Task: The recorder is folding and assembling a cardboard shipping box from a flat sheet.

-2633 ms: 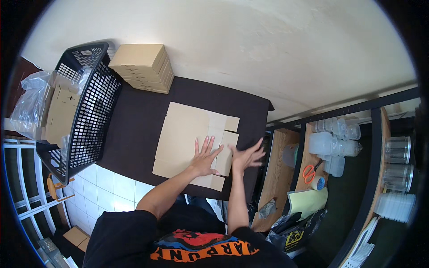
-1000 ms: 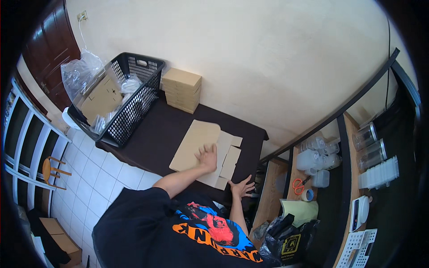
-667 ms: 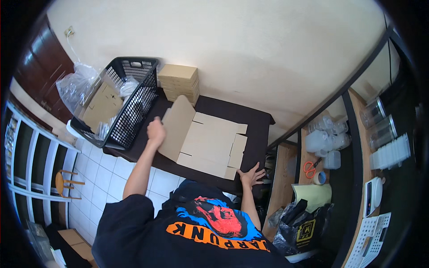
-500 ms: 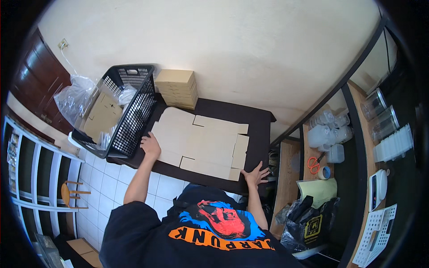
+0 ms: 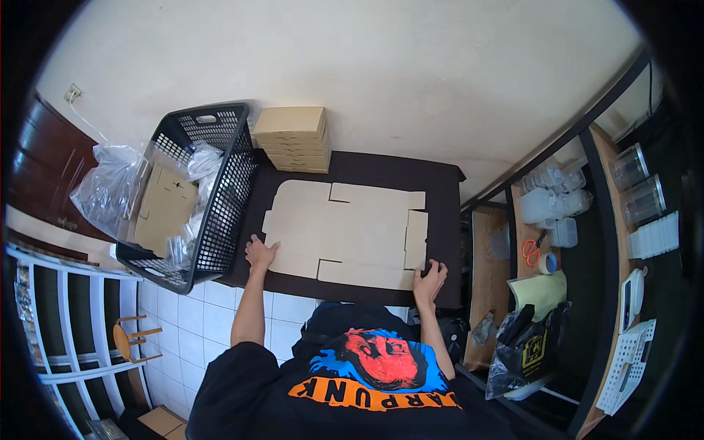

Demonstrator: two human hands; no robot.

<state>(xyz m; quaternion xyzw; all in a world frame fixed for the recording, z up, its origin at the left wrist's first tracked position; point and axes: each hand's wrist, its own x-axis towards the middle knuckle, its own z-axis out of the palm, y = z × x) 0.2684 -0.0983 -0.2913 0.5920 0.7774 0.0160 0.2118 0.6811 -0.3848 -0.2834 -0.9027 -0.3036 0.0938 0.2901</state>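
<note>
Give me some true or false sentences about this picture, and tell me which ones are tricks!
1. The cardboard lies flat on the dark table. True.
2. The cardboard is folded up into a box. False: it is spread out flat.
3. A stack of boxes stands to the right of the basket. True.
4. The basket is bright yellow. False: it is dark.
5. Scissors with orange handles are next to a roll of tape. True.
6. The scissors are being held. False: the left hand and right hand are at the cardboard's near corners.
</note>
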